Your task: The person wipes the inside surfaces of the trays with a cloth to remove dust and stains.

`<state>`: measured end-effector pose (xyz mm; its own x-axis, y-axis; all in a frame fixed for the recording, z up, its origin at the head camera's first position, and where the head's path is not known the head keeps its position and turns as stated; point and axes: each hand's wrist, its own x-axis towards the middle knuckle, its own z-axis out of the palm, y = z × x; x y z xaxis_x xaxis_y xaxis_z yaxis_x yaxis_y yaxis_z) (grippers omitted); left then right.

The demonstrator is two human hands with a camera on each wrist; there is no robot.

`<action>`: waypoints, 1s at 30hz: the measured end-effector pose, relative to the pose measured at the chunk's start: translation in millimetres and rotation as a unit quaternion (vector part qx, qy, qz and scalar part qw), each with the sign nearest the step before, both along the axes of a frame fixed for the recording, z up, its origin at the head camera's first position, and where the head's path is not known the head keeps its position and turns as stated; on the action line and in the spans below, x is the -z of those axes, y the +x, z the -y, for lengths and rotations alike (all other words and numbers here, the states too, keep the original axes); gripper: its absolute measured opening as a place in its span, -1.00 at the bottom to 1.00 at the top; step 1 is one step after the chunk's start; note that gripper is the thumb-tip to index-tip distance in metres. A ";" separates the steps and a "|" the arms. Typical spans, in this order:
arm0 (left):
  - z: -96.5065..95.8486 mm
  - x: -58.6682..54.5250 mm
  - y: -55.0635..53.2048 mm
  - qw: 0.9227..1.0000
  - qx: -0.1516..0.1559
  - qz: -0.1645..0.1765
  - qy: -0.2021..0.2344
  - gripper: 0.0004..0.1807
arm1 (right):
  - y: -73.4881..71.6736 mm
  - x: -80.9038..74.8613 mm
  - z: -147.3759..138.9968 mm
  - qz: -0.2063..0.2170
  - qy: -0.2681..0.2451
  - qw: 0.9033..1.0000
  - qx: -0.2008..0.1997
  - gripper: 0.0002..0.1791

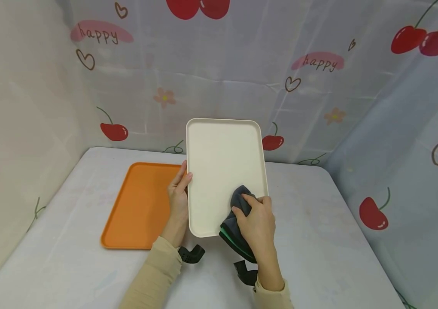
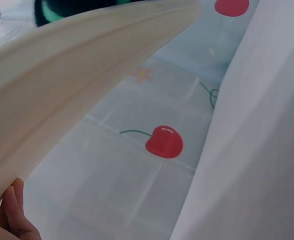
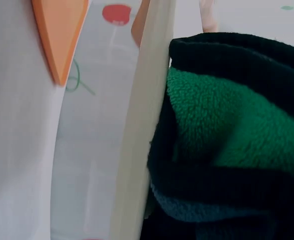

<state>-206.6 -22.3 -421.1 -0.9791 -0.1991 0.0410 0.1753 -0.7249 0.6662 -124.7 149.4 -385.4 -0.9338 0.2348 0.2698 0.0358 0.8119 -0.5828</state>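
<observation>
Cream tray (image 1: 219,159) is held up at the frame's centre; our left hand (image 1: 178,201) pinches its left edge, our right hand (image 1: 258,223) grips a dark cloth (image 1: 232,224) against its lower right. Left of centre, an orange tray (image 1: 139,206) lies on the table (image 1: 319,240).

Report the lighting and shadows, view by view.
Head: soft light, no strong glare on the white tray; left wrist: a soft-edged shadow crosses the tabletop; right wrist: the cloth shows its green pile clearly, but its black edging loses detail.
</observation>
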 end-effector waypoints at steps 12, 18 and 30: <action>-2.0 1.1 0.6 1.000 0.010 -0.002 -0.001 -0.50 | 8.1 2.5 30.2 -0.037 0.029 0.997 -0.067 -0.52; -3.3 1.2 0.3 1.000 0.015 -0.008 0.006 -0.50 | 11.2 3.4 40.6 -0.056 0.045 0.992 -0.100 -0.52; -6.8 2.9 2.2 1.000 0.023 0.007 -0.016 -0.46 | 15.9 4.1 57.7 -0.099 0.124 0.969 -0.190 -0.55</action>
